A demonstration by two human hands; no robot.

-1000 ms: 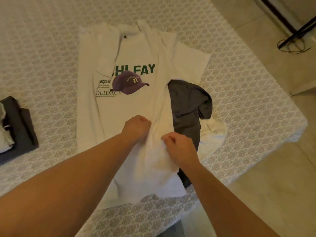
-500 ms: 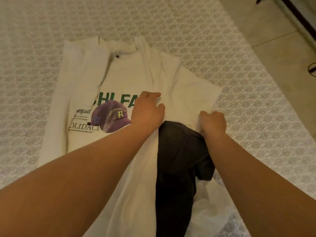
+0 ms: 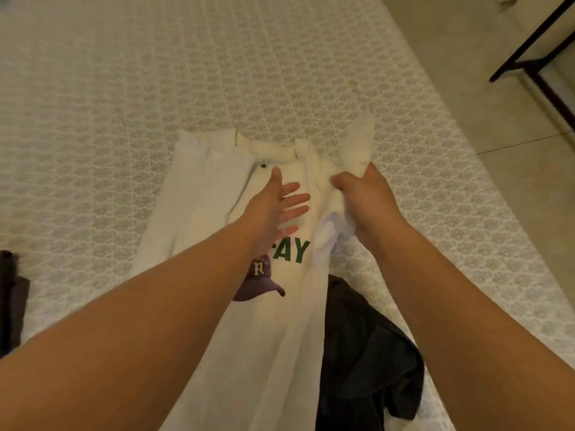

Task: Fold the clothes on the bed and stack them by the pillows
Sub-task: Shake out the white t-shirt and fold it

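My two forearms enter from the bottom of the frame, the left one from the lower left corner, the right one from the lower right. Both are bare up to the frame edge: I see no sleeve, cuff, watch, band or glove on them. My left hand (image 3: 273,209) sits near the centre of the frame, my right hand (image 3: 365,202) just right of centre. The fingers carry no rings that I can make out. My nails are too blurred to describe.
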